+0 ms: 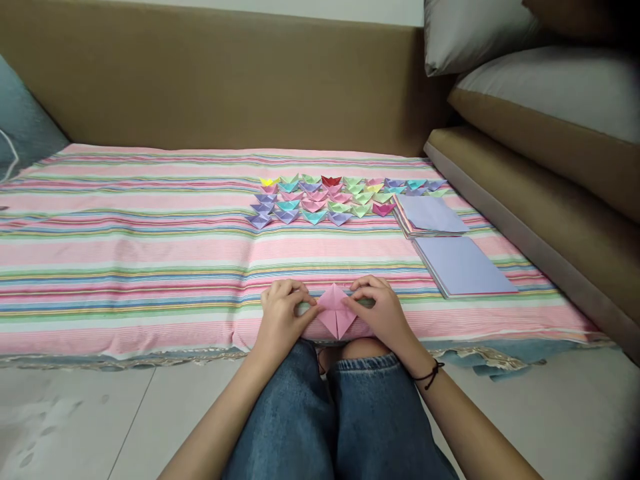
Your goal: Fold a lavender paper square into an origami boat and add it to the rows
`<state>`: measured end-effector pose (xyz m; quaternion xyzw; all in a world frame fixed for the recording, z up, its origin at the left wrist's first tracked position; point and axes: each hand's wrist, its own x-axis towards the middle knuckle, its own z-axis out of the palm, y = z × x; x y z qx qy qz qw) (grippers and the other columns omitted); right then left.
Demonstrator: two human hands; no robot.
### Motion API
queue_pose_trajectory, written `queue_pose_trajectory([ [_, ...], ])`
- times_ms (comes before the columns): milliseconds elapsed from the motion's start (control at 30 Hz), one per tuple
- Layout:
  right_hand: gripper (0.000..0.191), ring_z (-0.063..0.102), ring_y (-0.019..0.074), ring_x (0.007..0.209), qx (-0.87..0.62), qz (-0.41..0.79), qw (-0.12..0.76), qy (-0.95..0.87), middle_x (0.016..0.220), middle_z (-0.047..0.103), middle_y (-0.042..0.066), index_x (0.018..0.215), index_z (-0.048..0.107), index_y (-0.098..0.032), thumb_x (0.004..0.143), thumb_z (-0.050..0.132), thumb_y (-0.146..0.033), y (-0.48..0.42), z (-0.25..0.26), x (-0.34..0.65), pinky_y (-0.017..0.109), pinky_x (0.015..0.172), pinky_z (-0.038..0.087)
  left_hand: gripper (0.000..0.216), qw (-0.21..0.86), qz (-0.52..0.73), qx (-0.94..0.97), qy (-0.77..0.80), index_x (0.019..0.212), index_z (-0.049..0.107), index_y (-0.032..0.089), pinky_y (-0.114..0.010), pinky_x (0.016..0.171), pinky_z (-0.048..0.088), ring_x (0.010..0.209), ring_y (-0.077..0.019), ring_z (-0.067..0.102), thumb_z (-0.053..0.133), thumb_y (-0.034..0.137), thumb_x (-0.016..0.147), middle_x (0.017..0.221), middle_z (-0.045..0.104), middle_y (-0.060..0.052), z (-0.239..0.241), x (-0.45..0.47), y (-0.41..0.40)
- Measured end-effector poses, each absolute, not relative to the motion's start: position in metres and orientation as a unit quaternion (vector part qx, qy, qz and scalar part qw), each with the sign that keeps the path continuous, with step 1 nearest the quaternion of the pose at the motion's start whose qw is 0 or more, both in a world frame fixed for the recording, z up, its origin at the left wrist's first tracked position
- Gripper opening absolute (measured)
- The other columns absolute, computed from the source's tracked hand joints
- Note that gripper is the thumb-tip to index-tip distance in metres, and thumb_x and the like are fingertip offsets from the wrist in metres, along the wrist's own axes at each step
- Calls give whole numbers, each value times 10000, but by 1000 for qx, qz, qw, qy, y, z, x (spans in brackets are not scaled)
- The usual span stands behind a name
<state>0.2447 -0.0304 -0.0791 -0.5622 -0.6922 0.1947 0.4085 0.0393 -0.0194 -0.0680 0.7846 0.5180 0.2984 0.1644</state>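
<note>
A pink folded origami paper (336, 313), diamond-shaped with a centre slit in its lower half, is held up just above my knees. My left hand (286, 308) pinches its left corner between thumb and fingers. On the opposite side, my right hand (379, 308) grips the right edge, thumb on the near face. Beyond the hands, several small folded paper boats (315, 205) in purple, green, pink, blue, yellow and red lie in rows on the striped cloth (150, 253).
Two stacks of square paper rest to the right: a farther stack (433, 215) and a nearer stack (465, 267) with a lavender top sheet. A brown backrest (225, 80) runs behind the cloth. Cushions (545, 120) pile up along the right side.
</note>
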Motion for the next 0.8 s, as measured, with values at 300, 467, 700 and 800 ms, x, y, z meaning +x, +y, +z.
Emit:
queue_pose_trajectory([
  [300,132,562,227,861,-578,190,413,-678,831,631,48,590,635,-211,699,709,-195,-32,-79,242,404,818,407,159,186,296,768,536,645,654,223,-390,824,303,954,-216,506,675,326,765,947,623,-9,-69,39,-18],
  [467,134,563,228,857,-580,189,415,-676,830,636,49,583,634,-212,692,710,-198,-31,-79,243,408,817,409,133,182,283,773,538,660,654,225,-398,828,293,967,-220,500,662,299,770,953,623,-9,-69,39,-18],
  [700,144,563,226,849,-583,186,413,-675,821,632,48,574,627,-214,706,684,-213,-31,-79,242,409,807,412,176,153,264,786,538,638,619,204,-383,779,281,950,-225,480,638,297,786,940,614,-20,-70,42,-18],
  [800,148,561,223,847,-585,185,408,-676,817,630,45,568,620,-213,701,685,-207,-31,-78,242,401,803,412,179,135,258,793,535,644,602,198,-380,769,275,938,-222,475,631,289,794,933,608,-23,-70,43,-18],
])
